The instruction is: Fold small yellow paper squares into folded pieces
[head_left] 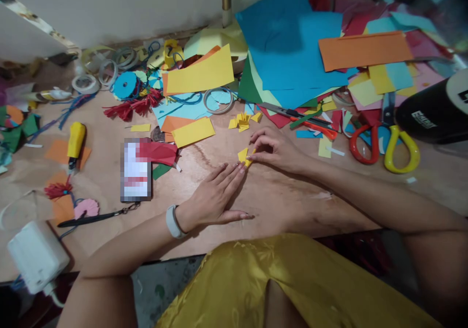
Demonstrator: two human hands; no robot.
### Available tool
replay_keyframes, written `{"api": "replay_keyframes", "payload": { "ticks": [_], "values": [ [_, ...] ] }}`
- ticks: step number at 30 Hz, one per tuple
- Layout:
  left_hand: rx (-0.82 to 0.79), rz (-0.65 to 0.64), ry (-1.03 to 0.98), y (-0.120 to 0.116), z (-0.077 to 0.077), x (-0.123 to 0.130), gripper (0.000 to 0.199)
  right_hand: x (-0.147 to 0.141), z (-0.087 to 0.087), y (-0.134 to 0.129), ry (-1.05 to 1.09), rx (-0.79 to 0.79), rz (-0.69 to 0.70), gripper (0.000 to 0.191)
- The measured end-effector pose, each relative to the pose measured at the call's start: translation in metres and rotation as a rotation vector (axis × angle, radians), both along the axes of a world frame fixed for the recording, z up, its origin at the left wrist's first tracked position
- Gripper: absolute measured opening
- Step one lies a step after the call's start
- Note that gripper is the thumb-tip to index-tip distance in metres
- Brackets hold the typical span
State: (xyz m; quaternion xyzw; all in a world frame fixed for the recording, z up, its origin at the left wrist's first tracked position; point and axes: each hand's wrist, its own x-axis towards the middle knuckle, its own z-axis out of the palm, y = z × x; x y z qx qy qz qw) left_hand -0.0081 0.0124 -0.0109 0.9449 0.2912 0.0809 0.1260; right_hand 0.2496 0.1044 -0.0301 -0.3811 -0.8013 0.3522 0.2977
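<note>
1 head-worn view, forward and down

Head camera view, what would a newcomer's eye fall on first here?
Probably the large blue paper at the back, right of centre. Next, the scissors with one red and one yellow handle loop, on the right side. Then, near the picture's centre, the left hand and right hand at a small yellow paper piece.

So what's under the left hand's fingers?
Small, angular yellow paper shows past the fingers of the left hand, on the light-brown wooden tabletop. How far it runs beneath, and anything else there, is covered.
</note>
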Motion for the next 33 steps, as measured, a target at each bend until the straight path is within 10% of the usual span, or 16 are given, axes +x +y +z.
{"api": "replay_keyframes", "payload": {
  "ticks": [33],
  "values": [
    [-0.005, 0.003, -0.1, 0.003, 0.0, -0.005, 0.086, -0.018, -0.007, -0.015, -0.396, 0.462, -0.089, 0.019]
  ]
}}
